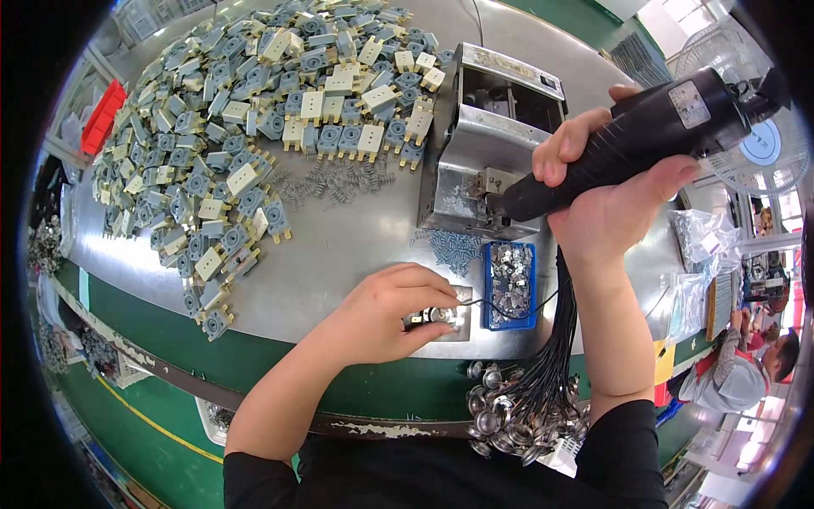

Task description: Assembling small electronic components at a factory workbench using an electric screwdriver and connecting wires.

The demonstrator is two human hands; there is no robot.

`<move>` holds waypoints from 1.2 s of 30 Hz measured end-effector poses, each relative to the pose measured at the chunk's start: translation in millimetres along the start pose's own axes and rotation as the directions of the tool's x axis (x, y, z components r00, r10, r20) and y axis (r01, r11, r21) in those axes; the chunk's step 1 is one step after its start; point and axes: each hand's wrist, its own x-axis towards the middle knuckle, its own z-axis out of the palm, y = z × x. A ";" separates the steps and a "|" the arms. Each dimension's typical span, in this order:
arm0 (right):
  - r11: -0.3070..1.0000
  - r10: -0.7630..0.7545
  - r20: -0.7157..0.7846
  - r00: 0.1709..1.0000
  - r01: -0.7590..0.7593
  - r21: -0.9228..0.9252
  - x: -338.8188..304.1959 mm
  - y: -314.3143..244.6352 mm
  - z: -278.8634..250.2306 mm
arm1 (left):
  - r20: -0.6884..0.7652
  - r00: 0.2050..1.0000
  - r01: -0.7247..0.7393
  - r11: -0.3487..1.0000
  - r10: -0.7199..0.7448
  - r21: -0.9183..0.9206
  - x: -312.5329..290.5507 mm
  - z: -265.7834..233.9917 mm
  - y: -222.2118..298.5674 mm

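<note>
My right hand [598,212] is wrapped round a thick black electric screwdriver [627,140]. The tool's tip points left and down at the front outlet of a metal box-shaped screw feeder [471,153]; whether it touches is hard to see. Low on the bench, my left hand [386,310] pinches a small round metal-and-black part [437,315] against a little metal plate [463,329]. A thin black wire runs right from the part, past a blue tray [534,318] of small metal clips. My fingers hide some of the part. Small bluish screws [455,249] lie before the feeder.
Grey-and-cream switch blocks [246,110] are heaped at the back left, with loose springs [339,180] beside them. Black leads [555,339] with round metal ends [500,416] hang over the bench's front edge. A fan [750,110] stands right; another person [729,382] sits far right.
</note>
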 end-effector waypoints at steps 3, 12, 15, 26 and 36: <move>1.000 0.005 0.044 0.999 -0.005 -0.009 -5.7 -1.6 1.2 | 0.001 1.000 -0.001 1.000 0.001 0.006 -0.7 -0.1 -0.1; 0.997 0.067 0.116 0.991 -0.061 -0.050 -16.0 -11.1 7.3 | 0.005 1.000 0.004 1.000 -0.004 0.012 -2.8 0.9 0.3; 0.975 0.188 0.174 0.967 -0.204 0.084 -32.4 -23.6 7.5 | -0.011 1.000 -0.003 1.000 0.003 0.015 -3.3 1.0 -0.1; 0.948 0.157 0.348 0.924 -0.240 0.210 -80.9 -24.9 10.7 | -0.013 1.000 -0.017 1.000 0.017 0.013 -4.1 1.3 -4.1; 0.950 0.075 0.383 0.921 -0.183 0.254 -85.0 -17.5 12.2 | -0.028 1.000 0.006 1.000 -0.005 0.021 -5.8 2.2 -2.9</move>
